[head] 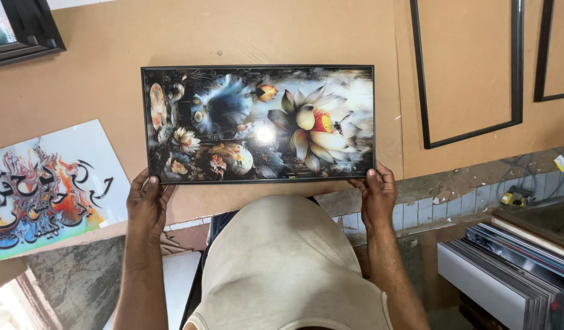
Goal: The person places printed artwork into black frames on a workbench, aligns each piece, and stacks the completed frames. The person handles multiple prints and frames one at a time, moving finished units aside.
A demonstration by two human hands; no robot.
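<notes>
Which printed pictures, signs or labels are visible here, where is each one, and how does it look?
Framed flower print: centre of the brown board, rectangular, thin black frame, dark with white, blue and orange blooms; left hand and right hand hold its lower corners.
Calligraphy panel: left, unframed, white with black script over red, orange and blue.
Stacked panels: lower right, grey edges.

Bright, even daylight; sharp focus w/ slight wide-angle bend at edges. White glare spot (small, round) on glossy black-framed lotus flower print [258, 124]; shadows soft.
</notes>
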